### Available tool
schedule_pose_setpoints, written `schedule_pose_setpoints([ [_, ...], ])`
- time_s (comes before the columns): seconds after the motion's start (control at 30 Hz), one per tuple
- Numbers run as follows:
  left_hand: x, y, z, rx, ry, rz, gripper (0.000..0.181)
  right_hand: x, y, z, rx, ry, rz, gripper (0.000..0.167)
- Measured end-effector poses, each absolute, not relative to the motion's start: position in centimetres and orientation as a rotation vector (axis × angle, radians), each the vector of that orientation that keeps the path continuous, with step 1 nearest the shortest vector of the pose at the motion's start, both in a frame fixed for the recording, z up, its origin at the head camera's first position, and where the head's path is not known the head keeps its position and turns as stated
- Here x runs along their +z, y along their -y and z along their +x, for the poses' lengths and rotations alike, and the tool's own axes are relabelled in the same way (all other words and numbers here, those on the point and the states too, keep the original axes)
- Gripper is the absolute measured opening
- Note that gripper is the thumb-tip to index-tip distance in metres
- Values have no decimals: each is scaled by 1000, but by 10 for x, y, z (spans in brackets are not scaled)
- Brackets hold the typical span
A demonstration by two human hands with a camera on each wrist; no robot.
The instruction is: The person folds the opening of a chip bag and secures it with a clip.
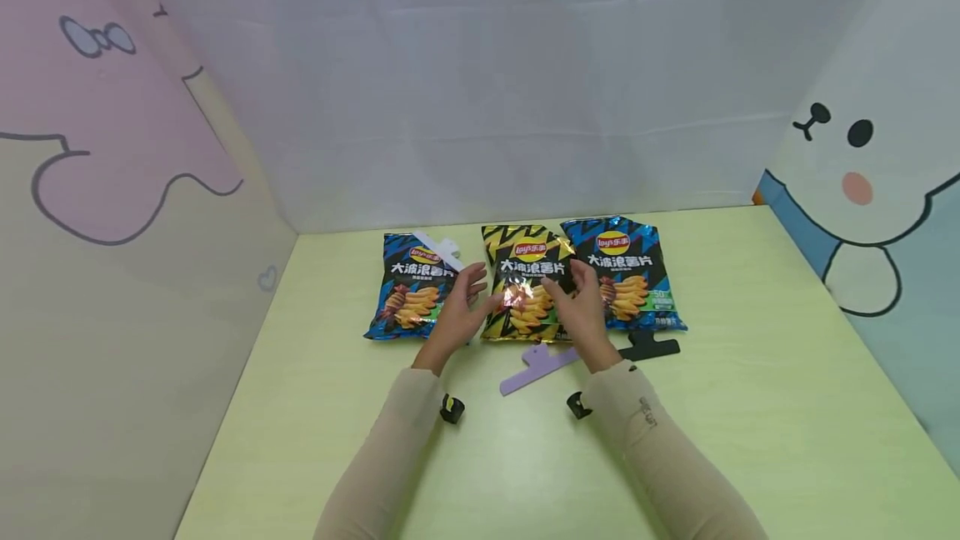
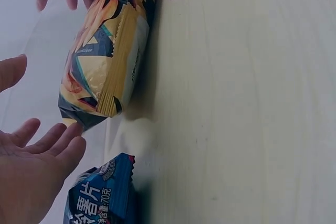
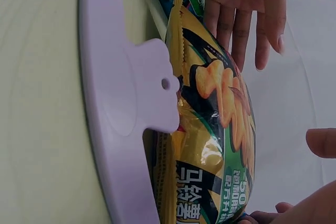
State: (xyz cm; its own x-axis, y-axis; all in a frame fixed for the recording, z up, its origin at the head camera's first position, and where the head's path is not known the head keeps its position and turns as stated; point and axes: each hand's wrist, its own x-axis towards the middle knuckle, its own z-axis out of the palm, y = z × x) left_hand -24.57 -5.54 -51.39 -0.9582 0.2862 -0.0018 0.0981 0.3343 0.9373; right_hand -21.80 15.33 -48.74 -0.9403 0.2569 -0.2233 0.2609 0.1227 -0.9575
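A yellow-and-black potato chip bag lies between both hands, printed side up. My left hand is by its left edge, fingers spread and loosely bent; in the left wrist view the fingertips come close to the bag's corner, and contact is hard to tell. At the bag's right side is my right hand, thumb over the bag and fingers relaxed beside it, with nothing gripped. A purple bag clip lies in front of the yellow bag, partly behind the right wrist; the right wrist view shows this clip up close.
A blue chip bag lies at left with a white clip across its top. Another blue bag lies at right, touching or very near the yellow one. A black clip rests before it. A pale wall stands behind.
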Motion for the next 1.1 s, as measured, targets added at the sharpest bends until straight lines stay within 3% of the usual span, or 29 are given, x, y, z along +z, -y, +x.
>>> schedule_pose_setpoints([
  [0.23,-516,50,-249,1667,-2380,307,74,-487,-156,-222,-1985,-2355,545,70],
  [1.1,-533,37,-249,1536,-2412,183,86,-499,-154,-224,-1968,-2283,523,101],
])
